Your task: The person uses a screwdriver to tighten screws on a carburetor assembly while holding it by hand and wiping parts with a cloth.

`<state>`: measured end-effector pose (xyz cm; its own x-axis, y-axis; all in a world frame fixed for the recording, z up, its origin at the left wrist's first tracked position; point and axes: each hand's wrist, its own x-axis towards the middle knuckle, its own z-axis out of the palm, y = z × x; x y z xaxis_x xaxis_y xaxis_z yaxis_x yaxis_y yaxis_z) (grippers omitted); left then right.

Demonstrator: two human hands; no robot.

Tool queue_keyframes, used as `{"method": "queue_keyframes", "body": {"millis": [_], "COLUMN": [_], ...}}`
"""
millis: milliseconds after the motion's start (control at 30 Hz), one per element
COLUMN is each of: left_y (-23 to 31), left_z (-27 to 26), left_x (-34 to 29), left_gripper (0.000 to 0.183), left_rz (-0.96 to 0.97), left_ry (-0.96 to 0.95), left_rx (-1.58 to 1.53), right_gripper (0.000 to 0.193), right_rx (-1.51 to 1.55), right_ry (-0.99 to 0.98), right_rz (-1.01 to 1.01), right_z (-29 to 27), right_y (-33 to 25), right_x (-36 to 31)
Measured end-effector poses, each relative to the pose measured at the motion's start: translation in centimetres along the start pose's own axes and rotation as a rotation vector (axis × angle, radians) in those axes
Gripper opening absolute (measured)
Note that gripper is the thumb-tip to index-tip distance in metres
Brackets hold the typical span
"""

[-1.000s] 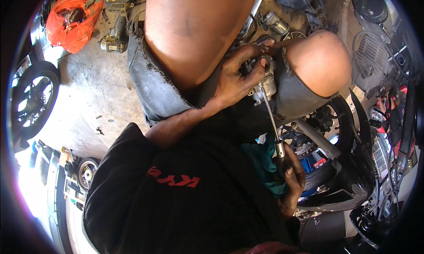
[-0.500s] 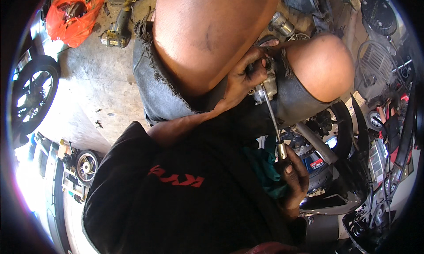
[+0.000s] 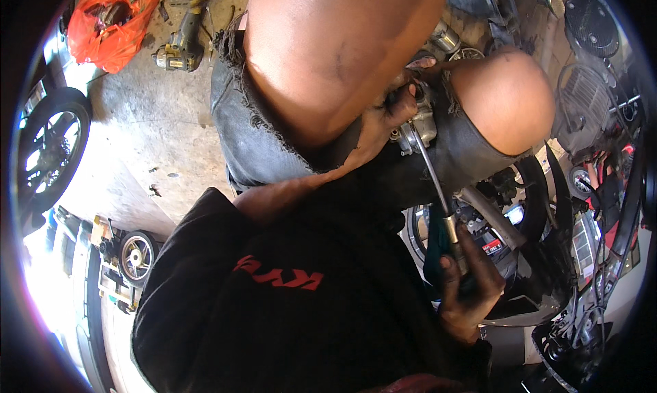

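Note:
A small grey metal carburetor [image 3: 423, 124] rests between my bent legs. My left hand [image 3: 390, 117] is closed round its near left side, with the thumb on top and the other fingers partly hidden under my thigh. From the lower right, my right hand [image 3: 472, 280] grips the dark handle of a screwdriver [image 3: 433, 177]. Its long shaft slants up to the lower edge of the carburetor and its tip meets the part there; the exact contact point is too small to make out. A dark teal cloth [image 3: 434, 246] hangs beside the screwdriver's handle.
An orange plastic bag [image 3: 113, 34] and a yellow-black power drill [image 3: 181, 47] lie on the floor at far left. Wheels [image 3: 55, 147] stand along the left. Motorcycle parts, a black round cover [image 3: 590, 25] and a black fairing [image 3: 534, 294] crowd the right side.
My right hand and the screwdriver handle have swung to the right and slightly down. The carburetor and my left hand have shifted slightly right. Less of the teal cloth shows.

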<state>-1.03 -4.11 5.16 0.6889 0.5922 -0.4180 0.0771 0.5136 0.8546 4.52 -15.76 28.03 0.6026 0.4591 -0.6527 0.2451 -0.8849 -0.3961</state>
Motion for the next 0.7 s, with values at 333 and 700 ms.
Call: {"method": "queue_keyframes", "body": {"millis": [333, 700], "left_y": [2.3, 1.8], "left_z": [-0.2, -0.5], "left_x": [0.4, 0.0], "left_gripper": [0.017, 0.033], "left_rz": [0.002, -0.356], "left_ry": [-0.158, 0.002], "left_rx": [0.252, -0.066], "right_gripper": [0.039, 0.044], "right_rx": [0.015, 0.3], "right_ry": [0.122, 0.343], "right_rz": [-0.061, 0.061], "right_z": [-0.1, 5.1], "right_y": [3.0, 10.1], "right_x": [-0.7, -6.2]}}
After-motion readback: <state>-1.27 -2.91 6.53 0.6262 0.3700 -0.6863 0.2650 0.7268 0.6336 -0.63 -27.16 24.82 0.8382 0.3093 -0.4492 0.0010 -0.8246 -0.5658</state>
